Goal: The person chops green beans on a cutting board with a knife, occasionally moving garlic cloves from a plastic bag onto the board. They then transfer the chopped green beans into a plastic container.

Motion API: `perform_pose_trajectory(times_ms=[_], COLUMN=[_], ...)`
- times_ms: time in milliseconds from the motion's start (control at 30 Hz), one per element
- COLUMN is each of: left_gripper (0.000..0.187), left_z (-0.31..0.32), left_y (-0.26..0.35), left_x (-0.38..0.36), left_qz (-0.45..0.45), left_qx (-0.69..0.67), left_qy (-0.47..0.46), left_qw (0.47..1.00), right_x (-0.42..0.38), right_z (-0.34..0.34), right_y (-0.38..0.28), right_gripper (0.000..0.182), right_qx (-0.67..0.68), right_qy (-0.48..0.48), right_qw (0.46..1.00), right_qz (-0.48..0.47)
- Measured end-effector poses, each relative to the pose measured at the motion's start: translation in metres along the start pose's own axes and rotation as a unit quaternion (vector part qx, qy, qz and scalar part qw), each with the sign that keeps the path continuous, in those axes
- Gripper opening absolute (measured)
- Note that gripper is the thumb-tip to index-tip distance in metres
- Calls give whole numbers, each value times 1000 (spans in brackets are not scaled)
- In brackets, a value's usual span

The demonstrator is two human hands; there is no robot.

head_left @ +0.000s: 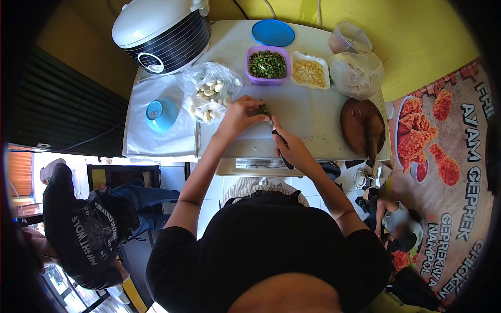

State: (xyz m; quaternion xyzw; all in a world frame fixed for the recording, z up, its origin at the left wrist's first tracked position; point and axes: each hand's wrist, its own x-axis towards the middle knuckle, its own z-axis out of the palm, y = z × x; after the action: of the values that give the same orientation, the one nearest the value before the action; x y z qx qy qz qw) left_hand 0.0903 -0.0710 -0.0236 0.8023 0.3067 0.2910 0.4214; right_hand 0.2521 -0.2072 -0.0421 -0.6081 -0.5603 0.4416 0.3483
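Observation:
My left hand (242, 118) is closed on a small bunch of green vegetable (263, 109) over a pale cutting board (295, 112). In my right hand (293, 149) is a knife (282, 151) with a black handle, its blade touching or very near the green pieces. Just beyond the board stands a purple container (269, 81) full of chopped green pieces. Beside it, a white tray (324, 85) holds chopped pale yellow pieces. A plastic bag with peeled white cloves (211, 88) lies left of my left hand.
A rice cooker (156, 31), a blue bowl (163, 115) and a blue lid (273, 33) are on the table (224, 39). At the right are a clear tub (347, 36), a tied bag (357, 73) and a round brown board (355, 125). People are at both sides.

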Motion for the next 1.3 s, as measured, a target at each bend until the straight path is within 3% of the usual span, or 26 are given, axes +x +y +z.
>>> perform_pose_trajectory(times_ms=[367,567,633,767,867,933,1300], left_gripper=[27,25,24,25,29,35,28], left_z=[19,25,25,4,-11,-15,-29], left_y=[-1,5,0,19,17,-7,20], left_x=[-13,-10,-1,42,75,91,78], left_qz=[-17,-72,-39,37,53,75,23], left_qx=[-8,-63,-144,-133,-83,53,48], left_qy=[85,129,166,216,225,192,167], left_qw=[996,987,975,967,969,977,984], right_x=[2,6,14,42,67,83,57], right_z=[-1,-5,-13,-36,-63,-78,-92], right_y=[-3,-18,-32,-54,-68,-51,-65], right_gripper=[58,59,59,58,57,53,49], right_qx=[-16,-10,-19,-20,-89,-287,-109], right_qy=[-11,-8,0,43,69,120,83], right_qw=[1000,1000,999,993,986,939,989], right_qz=[-20,-26,-35,-105,-121,-145,-58])
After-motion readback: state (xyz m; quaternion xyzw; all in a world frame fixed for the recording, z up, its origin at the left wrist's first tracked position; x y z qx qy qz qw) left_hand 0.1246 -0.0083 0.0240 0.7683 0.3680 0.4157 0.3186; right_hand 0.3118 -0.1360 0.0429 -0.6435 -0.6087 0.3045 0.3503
